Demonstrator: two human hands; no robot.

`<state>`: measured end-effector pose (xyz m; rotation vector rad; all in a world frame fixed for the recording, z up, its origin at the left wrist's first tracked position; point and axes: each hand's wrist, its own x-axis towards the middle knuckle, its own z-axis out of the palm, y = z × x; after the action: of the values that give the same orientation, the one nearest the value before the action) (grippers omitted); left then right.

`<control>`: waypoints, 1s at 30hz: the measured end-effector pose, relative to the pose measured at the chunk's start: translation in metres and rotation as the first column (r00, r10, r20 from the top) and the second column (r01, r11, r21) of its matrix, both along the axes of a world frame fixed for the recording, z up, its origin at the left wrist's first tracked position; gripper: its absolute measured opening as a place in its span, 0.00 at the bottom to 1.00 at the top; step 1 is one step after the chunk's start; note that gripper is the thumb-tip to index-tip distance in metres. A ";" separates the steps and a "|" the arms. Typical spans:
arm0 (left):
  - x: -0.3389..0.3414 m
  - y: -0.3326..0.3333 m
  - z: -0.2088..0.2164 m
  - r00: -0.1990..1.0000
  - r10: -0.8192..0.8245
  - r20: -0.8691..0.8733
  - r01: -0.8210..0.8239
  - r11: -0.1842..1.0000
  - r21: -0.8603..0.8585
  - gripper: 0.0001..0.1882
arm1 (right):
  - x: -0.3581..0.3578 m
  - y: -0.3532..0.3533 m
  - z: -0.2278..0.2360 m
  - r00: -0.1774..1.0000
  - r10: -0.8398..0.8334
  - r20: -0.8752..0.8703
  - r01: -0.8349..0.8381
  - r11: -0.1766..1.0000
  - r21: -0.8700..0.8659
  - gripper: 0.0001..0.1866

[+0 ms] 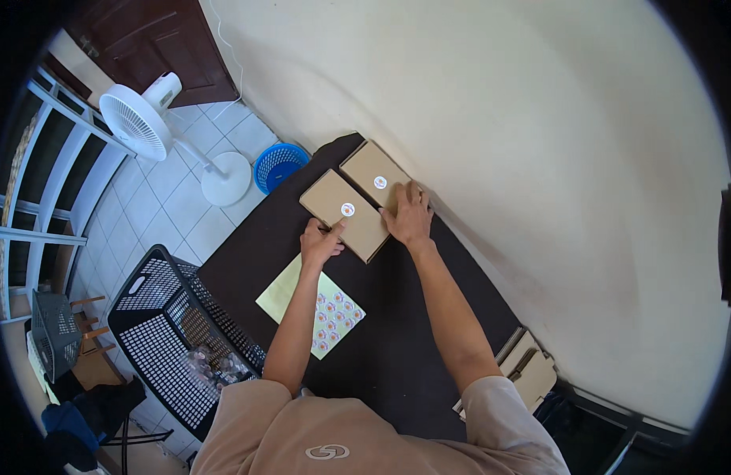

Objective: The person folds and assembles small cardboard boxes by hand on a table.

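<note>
Two flat brown cardboard boxes lie side by side on the dark-covered table point(405, 348). Both carry a round white sticker on the lid. My left hand point(322, 242) is at the near-left edge of the left box point(354, 226), fingers bent against it and one fingertip on its lid. My right hand point(409, 215) spans the near end of the right box point(371, 168), thumb on one side and fingers on the other. A pale yellow sheet point(282, 290) with rows of round stickers point(334, 317) lies below my left hand, partly covered by my forearm.
A dark plastic basket point(148, 340) with small packages stands left of the table. Beyond it are a white fan point(227, 178) and a blue basket point(272, 174) on the tiled floor. Flat cardboard pieces point(532, 368) lie by my right elbow. The wall point(555, 198) borders the table's right side.
</note>
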<state>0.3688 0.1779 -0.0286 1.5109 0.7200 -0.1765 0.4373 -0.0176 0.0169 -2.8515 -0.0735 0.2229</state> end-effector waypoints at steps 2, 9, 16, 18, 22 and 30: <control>0.008 0.003 0.007 0.985 -0.155 -0.069 0.159 0.986 0.051 0.23 | 0.002 -0.004 0.003 0.999 0.000 -0.037 -0.001 1.000 -0.007 0.37; 0.021 -0.004 0.003 0.989 -0.140 -0.051 0.139 0.990 -0.018 0.21 | 0.006 -0.010 -0.001 1.000 0.003 0.002 -0.003 0.997 0.082 0.31; 0.028 -0.002 -0.001 0.986 -0.159 -0.043 0.160 0.987 0.018 0.22 | -0.018 -0.014 -0.006 0.963 0.101 0.249 -0.140 0.980 0.145 0.28; 0.028 -0.001 -0.001 0.984 -0.173 -0.041 0.173 0.985 0.017 0.23 | -0.011 -0.002 0.001 0.974 0.112 0.197 -0.142 0.979 0.145 0.28; 0.024 -0.007 0.005 0.989 -0.134 -0.069 0.136 0.990 0.026 0.20 | 0.006 0.024 0.011 0.995 0.097 0.028 -0.100 0.986 0.133 0.27; 0.020 -0.002 0.008 0.993 -0.097 -0.068 0.101 0.993 0.060 0.22 | 0.036 0.034 -0.021 0.984 -0.024 -0.174 0.029 0.999 0.027 0.32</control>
<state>0.3883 0.1754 -0.0203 1.6092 0.7077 -0.2809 0.4732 0.0168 -0.0043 -2.7886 -0.0033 0.4598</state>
